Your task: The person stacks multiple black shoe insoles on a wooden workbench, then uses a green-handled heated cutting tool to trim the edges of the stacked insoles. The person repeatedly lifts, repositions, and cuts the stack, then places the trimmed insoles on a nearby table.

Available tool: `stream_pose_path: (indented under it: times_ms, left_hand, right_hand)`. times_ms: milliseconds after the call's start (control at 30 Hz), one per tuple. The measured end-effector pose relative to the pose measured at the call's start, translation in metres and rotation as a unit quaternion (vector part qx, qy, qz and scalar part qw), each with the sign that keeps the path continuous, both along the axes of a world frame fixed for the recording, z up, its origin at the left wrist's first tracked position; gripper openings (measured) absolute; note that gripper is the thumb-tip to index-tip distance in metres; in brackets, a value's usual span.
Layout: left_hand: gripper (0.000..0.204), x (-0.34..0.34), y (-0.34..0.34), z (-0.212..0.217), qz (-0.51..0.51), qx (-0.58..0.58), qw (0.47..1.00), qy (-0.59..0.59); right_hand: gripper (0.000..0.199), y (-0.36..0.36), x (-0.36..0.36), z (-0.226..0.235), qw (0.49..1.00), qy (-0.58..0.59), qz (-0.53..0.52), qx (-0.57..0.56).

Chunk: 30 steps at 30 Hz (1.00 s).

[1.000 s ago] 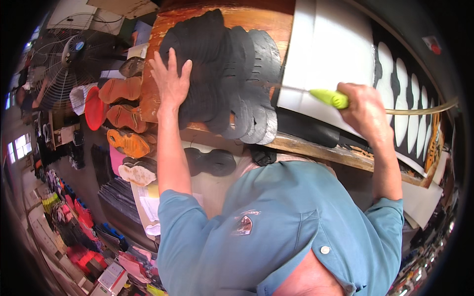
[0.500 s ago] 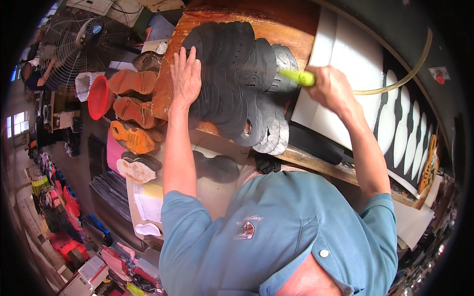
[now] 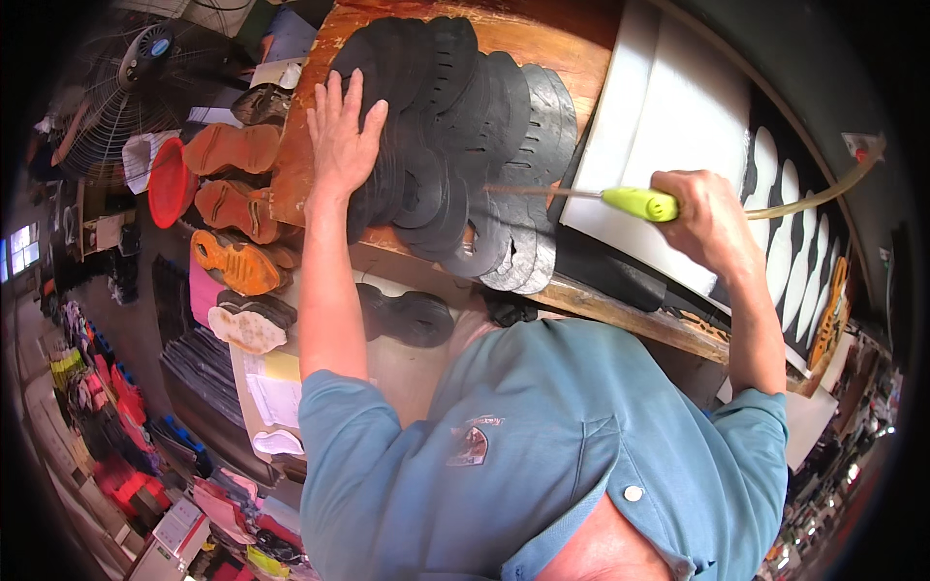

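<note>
My left hand (image 3: 344,140) lies with fingers spread on the left edge of overlapping black sole-shaped pieces (image 3: 455,116), several with small slots. They are fanned out in rows across a worn wooden bench (image 3: 557,34). In my closed right hand (image 3: 702,213) is a tool with a lime-green handle (image 3: 639,203). Its thin shaft points left over the lower rows; the brownish far end is blurred, and I cannot tell whether it touches them. A tan hose (image 3: 814,194) shows behind this hand; where it joins is hidden.
White sheets (image 3: 659,107) lie right of the pieces, with white sole shapes (image 3: 760,179) beyond. Brown and orange sole-shaped stacks (image 3: 232,150), a red bowl-like object (image 3: 170,184) and a large fan (image 3: 131,87) stand at left. Another black sole (image 3: 412,318) lies below the bench edge.
My right hand and the lime-green-handled tool have moved right and slightly down, and its shaft now shows. The whole view has shifted a little; my left hand still rests on the pieces' edge.
</note>
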<state>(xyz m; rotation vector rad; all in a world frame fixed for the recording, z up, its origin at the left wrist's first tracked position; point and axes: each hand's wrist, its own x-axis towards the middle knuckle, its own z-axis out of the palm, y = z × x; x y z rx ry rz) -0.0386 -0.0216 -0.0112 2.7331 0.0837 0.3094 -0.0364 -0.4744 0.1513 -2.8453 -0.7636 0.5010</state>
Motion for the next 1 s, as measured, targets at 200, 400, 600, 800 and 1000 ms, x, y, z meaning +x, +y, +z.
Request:
stream_pose_path:
  times_ms: [200, 400, 600, 800, 1000]
  left_hand:
    - [0.082, 0.002, 0.003, -0.004, -0.027, 0.005, 0.999, -0.033]
    - [0.087, 0.003, 0.006, -0.008, -0.027, 0.016, 0.999, -0.036]
    - [0.087, 0.002, 0.005, -0.008, -0.025, 0.015, 0.999, -0.031]
    - [0.068, 0.004, 0.016, -0.009, -0.03, -0.098, 0.994, -0.038]
    - [0.068, 0.001, 0.019, -0.001, -0.035, -0.234, 0.971, -0.021]
  right_hand:
    - [0.021, -0.033, -0.009, 0.019, 0.998, -0.002, -0.045, -0.035]
    - [0.008, -0.047, -0.029, 0.025, 1.0, 0.009, -0.02, -0.022]
    - [0.008, -0.046, -0.052, 0.034, 0.999, 0.016, 0.013, -0.047]
    - [0.011, -0.03, -0.041, 0.016, 1.0, -0.028, -0.013, -0.002]
    - [0.008, 0.039, -0.031, -0.018, 0.98, -0.028, 0.126, 0.149]
